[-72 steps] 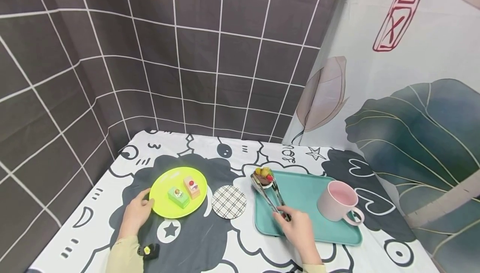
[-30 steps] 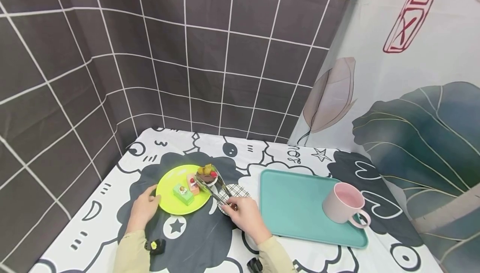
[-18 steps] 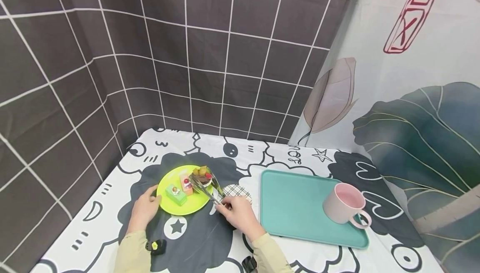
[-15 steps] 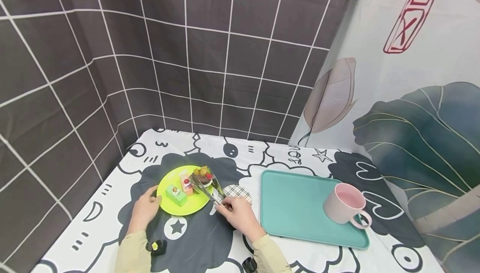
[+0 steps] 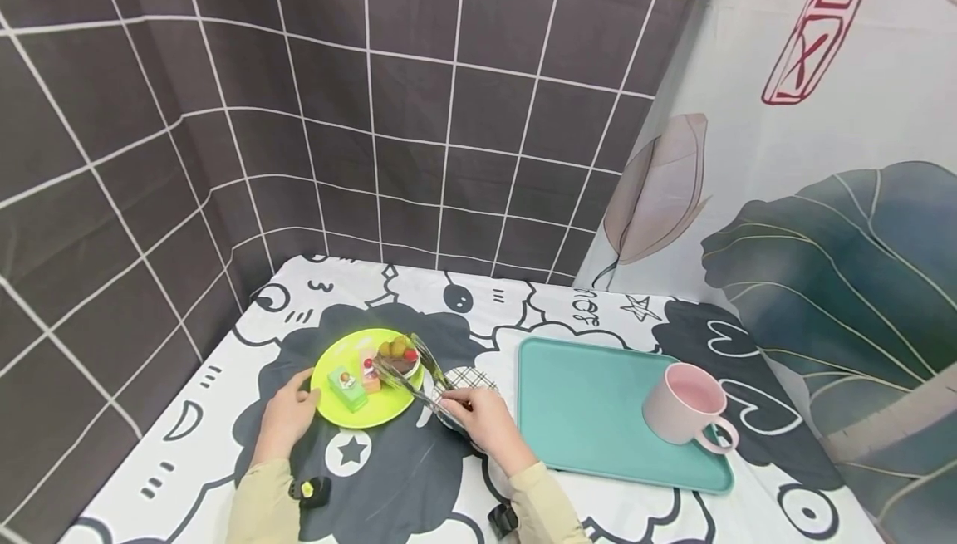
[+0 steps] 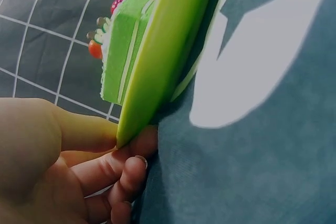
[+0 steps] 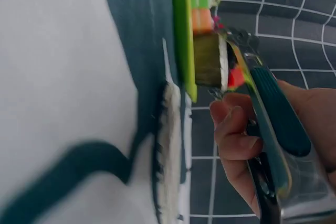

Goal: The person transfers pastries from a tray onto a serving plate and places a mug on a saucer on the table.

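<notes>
In the head view, my left hand (image 5: 289, 411) holds the left rim of a yellow-green plate (image 5: 329, 360). The left wrist view shows the thumb above the rim and fingers beneath it. On the plate sit a green cake slice (image 5: 347, 390), a pink cake slice (image 5: 370, 370) and, at its right side, a small brown cake topped with fruit (image 5: 398, 351). My right hand (image 5: 486, 421) grips metal tongs (image 5: 432, 363) whose arms are spread about the brown cake. In the right wrist view, that brown cake (image 7: 207, 62) stands on the plate; whether the tongs touch it is unclear.
A round checked coaster (image 5: 475, 377) lies right of the plate, partly under the right hand and tongs. Farther right is a teal tray (image 5: 576, 399) with a pink mug (image 5: 679, 411) on it. A dark gridded curtain (image 5: 404, 129) hangs behind the table.
The tongs carried the brown cake from above the tray leftward to the plate. Since half a second ago their arms have spread and the right hand has shifted slightly right. The left hand stays on the rim.
</notes>
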Action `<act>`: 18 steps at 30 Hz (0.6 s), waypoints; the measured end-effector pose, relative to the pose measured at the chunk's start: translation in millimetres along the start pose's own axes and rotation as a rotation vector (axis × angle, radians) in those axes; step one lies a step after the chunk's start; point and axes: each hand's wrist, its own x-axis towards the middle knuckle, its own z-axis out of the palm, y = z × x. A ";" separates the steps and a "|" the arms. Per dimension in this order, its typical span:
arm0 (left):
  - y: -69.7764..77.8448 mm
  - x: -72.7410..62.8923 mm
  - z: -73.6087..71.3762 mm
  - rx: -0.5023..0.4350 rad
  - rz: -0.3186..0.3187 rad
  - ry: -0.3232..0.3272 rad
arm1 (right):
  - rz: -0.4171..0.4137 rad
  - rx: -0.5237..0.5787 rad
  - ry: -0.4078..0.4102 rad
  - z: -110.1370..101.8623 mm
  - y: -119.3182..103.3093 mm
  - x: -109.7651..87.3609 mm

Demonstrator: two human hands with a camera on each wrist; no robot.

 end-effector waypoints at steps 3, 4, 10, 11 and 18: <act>-0.1 0.1 -0.2 -0.004 -0.002 -0.001 | 0.009 0.014 -0.006 -6.2 -0.5 -0.3; -0.1 0.2 -0.1 -0.004 -0.003 -0.002 | 0.012 0.013 -0.006 -8.4 -0.5 -0.8; 0.5 1.1 0.8 -0.007 0.001 -0.002 | 0.025 0.025 -0.021 -21.5 -0.2 -6.7; 0.6 1.1 0.9 -0.007 0.003 -0.003 | 0.024 0.024 -0.024 -23.6 0.0 -8.0; -2.3 2.5 1.5 -0.007 0.000 -0.002 | 0.033 0.019 -0.033 -39.1 3.2 -20.5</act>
